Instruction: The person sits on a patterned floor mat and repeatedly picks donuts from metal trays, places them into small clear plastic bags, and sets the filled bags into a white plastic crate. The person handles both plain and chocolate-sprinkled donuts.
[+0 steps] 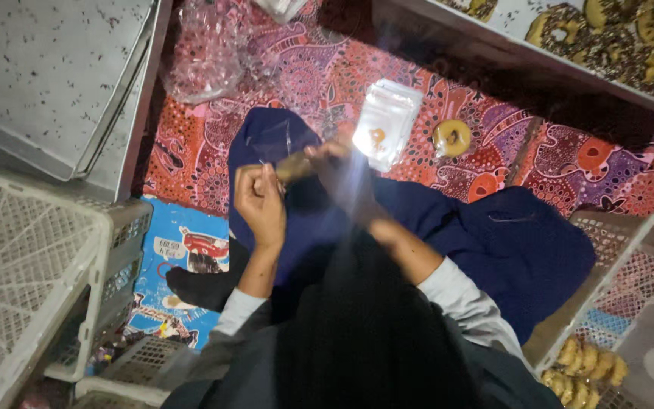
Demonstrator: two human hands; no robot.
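My left hand and my right hand are raised together over my lap, which is covered in dark blue cloth. Between them they hold a small clear plastic bag with a brownish doughnut in it. My left hand pinches the bag's left end and my right hand grips its right end. A stack of clear plastic bags lies on the patterned mat just beyond my right hand. One glazed doughnut lies on the mat next to that stack.
A metal tray leans at the upper left. White plastic crates stand at the left and right; the right one holds several doughnuts. A tray of decorated doughnuts sits at the top right. Crumpled clear plastic lies on the mat.
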